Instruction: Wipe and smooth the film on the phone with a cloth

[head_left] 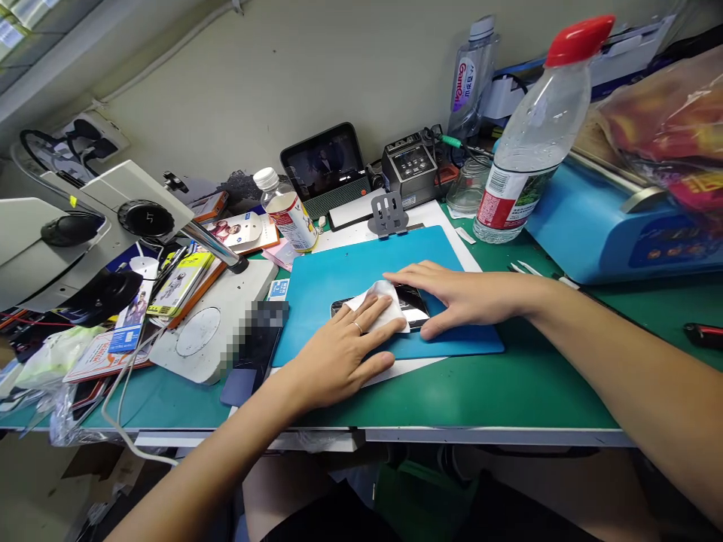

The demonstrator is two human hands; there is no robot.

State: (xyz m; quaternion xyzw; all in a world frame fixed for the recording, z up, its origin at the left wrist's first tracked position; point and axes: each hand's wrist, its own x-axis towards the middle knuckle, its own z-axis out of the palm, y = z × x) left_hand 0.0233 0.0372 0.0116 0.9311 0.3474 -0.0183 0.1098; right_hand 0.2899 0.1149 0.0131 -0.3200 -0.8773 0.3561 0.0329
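Observation:
A dark, glossy smartphone (416, 302) lies flat on a blue mat (327, 271), partly covered by my hands and a white wipe (379, 292). My left hand (353, 342), with a ring on one finger, presses the wipe onto the phone's upper face, thumb held apart. From the right, my right hand (460, 297) spans the phone's end, fingers along the far edge and thumb at the near corner, closed about it loosely. The wipe bunches up past my left fingertips.
A microscope stand (197, 331) and a dark phone (263, 339) are left of the mat. Behind stand a small bottle (285, 211), a screen device (324, 165) and a black box (410, 169). A red-capped bottle (525, 150) and blue machine (610, 218) stand right.

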